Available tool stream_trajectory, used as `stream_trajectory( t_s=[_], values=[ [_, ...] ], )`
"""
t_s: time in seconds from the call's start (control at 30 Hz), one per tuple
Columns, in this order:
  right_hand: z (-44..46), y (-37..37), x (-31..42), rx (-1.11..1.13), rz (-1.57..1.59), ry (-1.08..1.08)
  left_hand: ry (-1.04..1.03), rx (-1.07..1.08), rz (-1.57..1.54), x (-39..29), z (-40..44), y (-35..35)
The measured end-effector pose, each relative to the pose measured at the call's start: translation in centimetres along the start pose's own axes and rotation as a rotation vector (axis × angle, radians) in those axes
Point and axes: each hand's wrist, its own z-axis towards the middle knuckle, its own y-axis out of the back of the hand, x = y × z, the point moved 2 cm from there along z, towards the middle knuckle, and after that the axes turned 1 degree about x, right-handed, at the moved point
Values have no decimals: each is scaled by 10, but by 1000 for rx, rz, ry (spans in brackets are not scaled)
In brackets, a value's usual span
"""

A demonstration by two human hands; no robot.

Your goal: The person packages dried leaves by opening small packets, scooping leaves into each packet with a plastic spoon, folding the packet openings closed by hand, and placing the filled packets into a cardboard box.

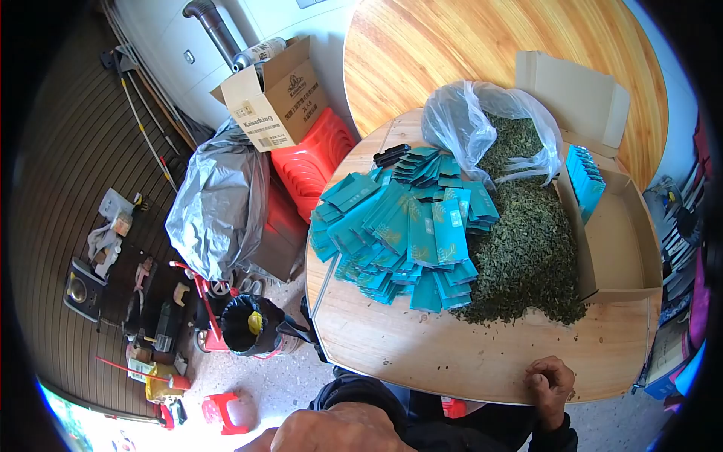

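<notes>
My right hand (552, 382) is at the near right edge of the wooden table (422, 354), its fingers curled in towards the thumb. Whether anything small is between them I cannot make out. Large at the bottom edge, close to the camera, is the back of my left hand (331, 431); its fingers are out of sight. Ahead lies a heap of dried green leaves (520, 256), spilling from a clear plastic bag (459, 120). Left of it, many flat teal packets (407, 233) with gold print are piled in overlapping layers.
An open cardboard box (625, 256) on the table's right holds a row of teal packets (585, 181). A black object (392, 155) lies behind the pile. Left of the table are red stools (312, 158) under a carton (282, 105) and a black-lined bin (252, 324).
</notes>
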Motion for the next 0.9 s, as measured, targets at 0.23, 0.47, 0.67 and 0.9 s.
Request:
stream_trajectory(
  t_s=[0.23,0.47,0.67,0.9],
  values=[
    [0,1,0,9,-32,17,-600,478,104,17,21,9],
    [1,-1,1,-7,-7,43,41,-91,-45,-4,2,-7],
    [0,1,0,4,-8,64,-349,200,-13,25,26,11],
    [1,1,0,4,-34,78,-1,-115,-92,-1,7,-4]
  ],
)
